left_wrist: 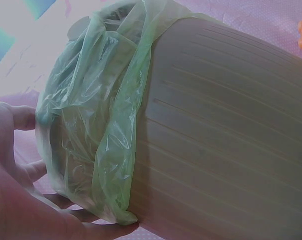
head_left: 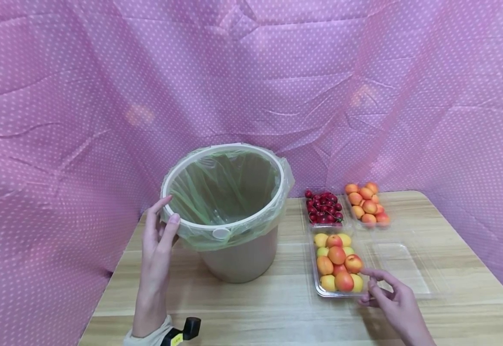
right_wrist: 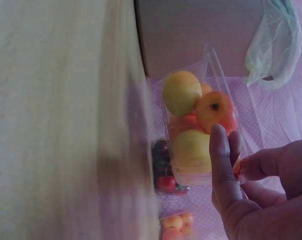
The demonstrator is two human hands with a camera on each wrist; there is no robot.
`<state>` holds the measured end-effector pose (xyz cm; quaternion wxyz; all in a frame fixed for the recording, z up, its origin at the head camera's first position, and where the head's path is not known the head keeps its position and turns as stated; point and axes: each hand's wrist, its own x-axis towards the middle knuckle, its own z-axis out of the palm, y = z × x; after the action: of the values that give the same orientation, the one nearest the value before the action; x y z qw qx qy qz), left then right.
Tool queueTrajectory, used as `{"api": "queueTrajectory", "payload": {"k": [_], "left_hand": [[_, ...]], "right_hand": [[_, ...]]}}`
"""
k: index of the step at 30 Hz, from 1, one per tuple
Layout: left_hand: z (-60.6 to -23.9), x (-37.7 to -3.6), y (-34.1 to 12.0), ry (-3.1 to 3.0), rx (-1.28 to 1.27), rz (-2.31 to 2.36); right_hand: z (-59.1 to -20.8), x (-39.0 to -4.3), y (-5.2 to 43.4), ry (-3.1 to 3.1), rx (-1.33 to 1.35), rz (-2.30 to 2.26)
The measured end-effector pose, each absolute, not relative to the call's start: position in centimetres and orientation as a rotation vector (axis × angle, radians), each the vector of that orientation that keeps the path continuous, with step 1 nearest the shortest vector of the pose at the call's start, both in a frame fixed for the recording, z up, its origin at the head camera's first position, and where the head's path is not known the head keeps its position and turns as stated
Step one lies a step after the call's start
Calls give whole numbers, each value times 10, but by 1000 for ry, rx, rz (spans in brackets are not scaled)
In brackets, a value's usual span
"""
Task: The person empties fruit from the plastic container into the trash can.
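Note:
My left hand (head_left: 158,242) holds the rim of a beige trash bin (head_left: 244,262) with thumb and fingers spread round it. A thin green bin liner (head_left: 229,238) lines the bin and folds over its rim. In the left wrist view, my left fingers reach along the folded liner (left_wrist: 118,150). My right hand (head_left: 391,300) is at the near right side of a clear fruit box (head_left: 337,294), fingertips right at its wall. Apricots (head_left: 337,255) and yellow fruits (head_left: 327,282) fill this box. In the right wrist view, my right hand (right_wrist: 250,195) covers one corner of it.
Behind that box stand a box of dark red cherries (head_left: 324,209) and a box of orange apricots (head_left: 365,204). A clear plastic lid (head_left: 400,264) lies to the right on the wooden table (head_left: 251,317). Pink dotted cloth (head_left: 251,72) hangs behind and on both sides.

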<state>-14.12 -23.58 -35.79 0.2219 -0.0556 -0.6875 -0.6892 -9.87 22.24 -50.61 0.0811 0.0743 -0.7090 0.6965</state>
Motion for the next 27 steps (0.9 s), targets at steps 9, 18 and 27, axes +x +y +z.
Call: {"api": "queueTrajectory", "payload": {"k": [9,18,27], "left_hand": [[-359,-142,-236,-1894,-142,-1914],[-357,-143,-235,-1895,-132,-1920],[-357,-144,-236,-1893,-139,-1925]], "right_hand": [[-480,-97,224,-2189,273,1974],[-454,-105,226,-2087,395,1986],[-419,-115,224,-2150,392,1889]]}}
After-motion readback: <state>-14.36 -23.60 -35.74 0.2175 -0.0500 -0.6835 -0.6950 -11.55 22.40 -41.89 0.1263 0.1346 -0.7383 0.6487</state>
